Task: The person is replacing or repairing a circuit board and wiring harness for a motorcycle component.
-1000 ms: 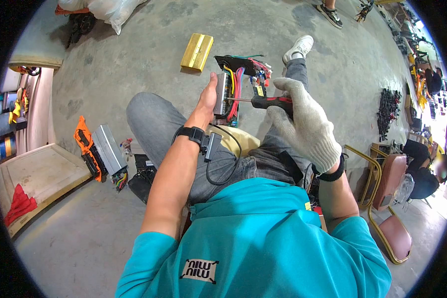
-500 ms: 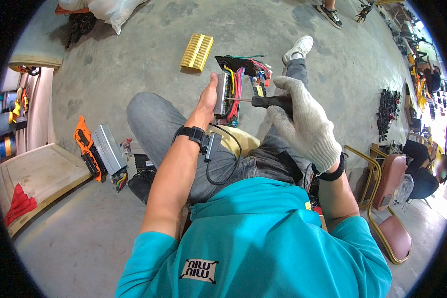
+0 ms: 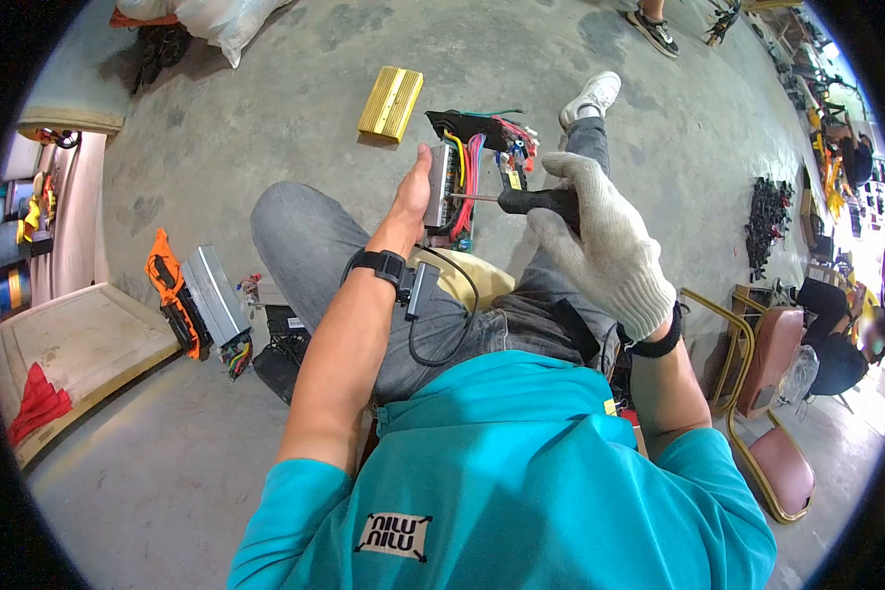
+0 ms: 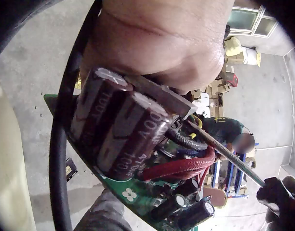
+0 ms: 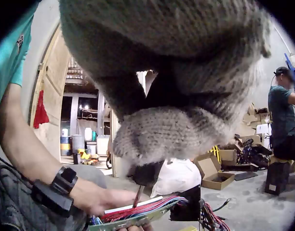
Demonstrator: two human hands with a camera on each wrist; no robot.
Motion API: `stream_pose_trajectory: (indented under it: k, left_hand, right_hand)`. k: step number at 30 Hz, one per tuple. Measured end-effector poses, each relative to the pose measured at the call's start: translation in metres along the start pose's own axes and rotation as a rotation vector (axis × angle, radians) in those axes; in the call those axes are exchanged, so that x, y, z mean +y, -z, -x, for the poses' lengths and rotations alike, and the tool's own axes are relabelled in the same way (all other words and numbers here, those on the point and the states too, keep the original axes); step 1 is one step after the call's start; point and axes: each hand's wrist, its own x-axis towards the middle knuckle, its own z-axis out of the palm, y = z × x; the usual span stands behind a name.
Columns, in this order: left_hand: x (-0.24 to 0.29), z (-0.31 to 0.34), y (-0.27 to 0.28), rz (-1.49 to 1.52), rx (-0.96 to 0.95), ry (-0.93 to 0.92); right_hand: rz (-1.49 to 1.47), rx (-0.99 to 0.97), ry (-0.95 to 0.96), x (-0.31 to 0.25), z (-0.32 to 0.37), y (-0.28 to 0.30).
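Note:
My bare left hand [image 3: 410,202] holds a circuit board [image 4: 126,190] by its grey metal side plate [image 3: 437,189], fingers curled beneath it in the right wrist view. Big brown capacitors [image 4: 133,137] stand on the board, beside thick red wires [image 4: 181,168]. A bundle of coloured wires [image 3: 474,182] runs along it to a black end plate [image 3: 467,128]. In a white knit glove, my right hand [image 3: 605,246] grips a screwdriver [image 3: 541,203] by its black handle. Its shaft [image 4: 229,154] reaches across to the metal plate, tip close to the plate's edge.
A gold finned case [image 3: 390,103] lies on the concrete floor ahead. To the left are a silver case [image 3: 216,295] with wires and an orange-black object [image 3: 167,290], near a wooden panel [image 3: 88,334]. A pink chair [image 3: 777,393] stands right. Another person [image 5: 285,106] sits farther off.
The screwdriver handle has turned in my right hand: its red stripes showed a second ago and now only black shows. My left hand and the board have stayed in place.

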Motion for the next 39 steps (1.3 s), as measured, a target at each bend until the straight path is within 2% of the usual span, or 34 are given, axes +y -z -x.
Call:
stream_pose_trajectory:
  k: [2,4,7,11,16,19,25,29,31,35,39]
  left_hand:
    - [0.000,0.000,0.000,0.005,-0.015,0.002]
    - [0.000,-0.001,0.000,0.017,0.021,0.021]
    - [0.000,-0.001,-0.002,0.016,0.051,0.026]
    - [-0.001,-0.001,-0.002,-0.008,0.031,-0.017]
    - [-0.001,-0.002,-0.002,-0.002,0.056,-0.016]
    - [-0.001,-0.002,-0.002,0.005,0.049,-0.016]
    - [-0.004,-0.007,0.007,-0.050,0.004,-0.014]
    - [-0.001,-0.003,-0.001,0.014,0.064,0.004]
    - [-0.003,-0.005,0.000,0.015,0.059,-0.014]
    - [-0.006,-0.010,0.009,-0.034,0.002,-0.018]
    - [-0.007,-0.011,0.010,-0.041,-0.001,-0.015]
  right_hand:
    - [0.023,-0.008,-0.016,-0.001,0.000,0.000]
    - [-0.036,0.055,0.072,-0.001,0.000,-0.004]
    - [-0.009,0.049,0.099,0.001,0.000,-0.004]
    - [0.022,0.037,0.099,0.006,0.001,-0.004]
    - [-0.020,-0.004,-0.016,0.004,0.001,-0.002]
    - [0.037,0.044,0.052,0.005,0.001,-0.005]
    - [0.010,0.017,0.071,0.007,0.001,-0.004]
    - [0.016,0.020,0.061,0.008,0.002,-0.005]
    - [-0.010,0.008,-0.006,0.008,0.002,-0.005]
    - [-0.003,0.012,-0.014,0.005,0.002,-0.005]
    - [0.039,0.036,0.072,0.007,0.002,-0.005]
